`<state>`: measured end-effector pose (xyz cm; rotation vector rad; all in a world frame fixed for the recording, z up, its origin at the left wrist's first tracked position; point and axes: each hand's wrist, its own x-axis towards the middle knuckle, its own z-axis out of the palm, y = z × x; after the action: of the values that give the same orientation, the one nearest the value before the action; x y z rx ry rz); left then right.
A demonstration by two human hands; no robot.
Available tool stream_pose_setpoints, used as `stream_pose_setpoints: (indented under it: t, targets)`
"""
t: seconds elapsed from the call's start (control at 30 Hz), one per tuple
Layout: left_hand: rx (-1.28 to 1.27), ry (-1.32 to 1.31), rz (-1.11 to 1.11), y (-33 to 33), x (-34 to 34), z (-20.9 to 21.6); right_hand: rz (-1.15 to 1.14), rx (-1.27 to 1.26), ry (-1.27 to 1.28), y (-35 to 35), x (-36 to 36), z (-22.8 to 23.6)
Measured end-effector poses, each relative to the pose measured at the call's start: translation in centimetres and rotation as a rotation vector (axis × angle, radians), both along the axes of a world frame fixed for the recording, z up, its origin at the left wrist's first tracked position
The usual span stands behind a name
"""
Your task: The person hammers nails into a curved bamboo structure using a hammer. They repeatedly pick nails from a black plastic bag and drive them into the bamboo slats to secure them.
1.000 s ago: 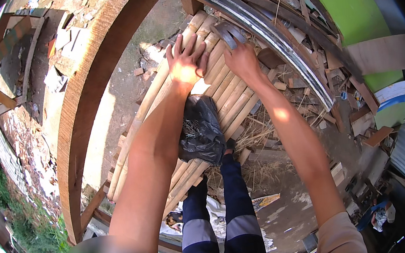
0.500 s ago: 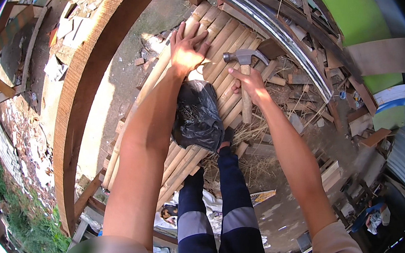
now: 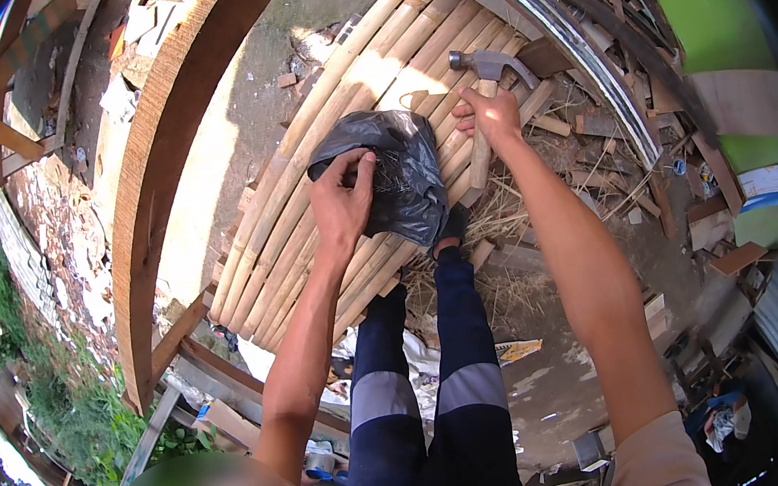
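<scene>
A black plastic bag (image 3: pixel 418 203) sits on a row of bamboo poles (image 3: pixel 302 157), with a bunch of thin metal nails (image 3: pixel 390 168) showing in its opening. My left hand (image 3: pixel 343 200) is at the bag's left edge, fingers and thumb curled together on the dark plastic; the fingertips are partly hidden. To the right, my right hand (image 3: pixel 493 119) grips a claw hammer (image 3: pixel 484 65) by its wooden handle. The hammer head points away from me, above the right ends of the poles.
A thick wooden beam (image 3: pixel 146 175) curves across the left side. Wood scraps and dry straw (image 3: pixel 515 257) lie right of the poles. A long metal-edged strip (image 3: pixel 570 59) runs along the upper right, near a green panel (image 3: pixel 688 7). My legs stand at the poles' near side.
My left hand has left the far bamboo poles and come back toward me to the bag's left edge. The right hand still holds the hammer. The view has shifted slightly.
</scene>
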<state>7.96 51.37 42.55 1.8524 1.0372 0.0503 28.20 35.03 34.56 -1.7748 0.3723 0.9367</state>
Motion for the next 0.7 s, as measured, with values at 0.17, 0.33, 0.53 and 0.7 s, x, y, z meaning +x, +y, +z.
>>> stream_pose_setpoints:
  t: [0.17,0.33,0.53,0.7]
  targets:
    - [0.117,0.164,-0.056,-2.1,-4.3,-2.7,0.013,-0.02,-0.022,0.3,-0.2,0.1]
    - [0.134,0.212,0.036,-2.4,-3.2,-3.6,0.002,-0.037,-0.024,-0.1,0.0,-0.4]
    - [0.19,0.21,0.054,-2.6,-3.0,-4.1,-0.011,-0.042,-0.014,0.1,0.2,-0.5]
    - [0.219,0.229,0.01,-2.6,-3.9,-4.5,0.01,-0.026,-0.018,0.1,0.1,-0.2]
